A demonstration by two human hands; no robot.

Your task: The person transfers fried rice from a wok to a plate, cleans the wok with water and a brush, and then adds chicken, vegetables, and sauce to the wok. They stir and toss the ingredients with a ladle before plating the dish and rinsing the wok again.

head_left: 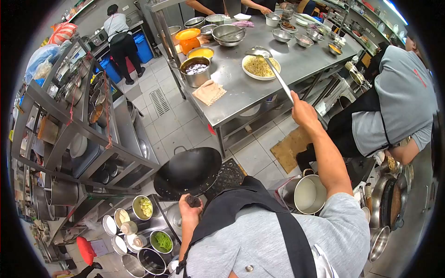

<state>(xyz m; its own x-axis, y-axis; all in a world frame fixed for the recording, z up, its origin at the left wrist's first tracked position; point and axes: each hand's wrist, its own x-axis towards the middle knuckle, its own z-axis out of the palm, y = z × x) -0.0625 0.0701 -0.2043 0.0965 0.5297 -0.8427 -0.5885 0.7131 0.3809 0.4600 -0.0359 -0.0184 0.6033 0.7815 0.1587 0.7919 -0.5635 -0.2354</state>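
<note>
The right hand (pixel 303 111) grasped the ladle (pixel 277 75) (left hand (pixel 187 214) clasped the wok handle (pixel 193 200)); an abrupt pull risked dragging the bowl (pixel 260 78) past the bench's (pixel 236 95) near edge.

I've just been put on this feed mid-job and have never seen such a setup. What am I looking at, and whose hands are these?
There is no machine here: these are a person's two bare hands, seen by one head-worn camera looking forward and down. Their grey shirt and black apron fill the bottom.

The right hand grips a long ladle, its scoop end at a white bowl of rice-like food on the steel table. The left hand holds a dark grip or cloth, I cannot tell which, at the near edge of a black wok.

The table also bears a steel pot, a folded cloth and metal bowls. On the right is a co-worker.
</note>
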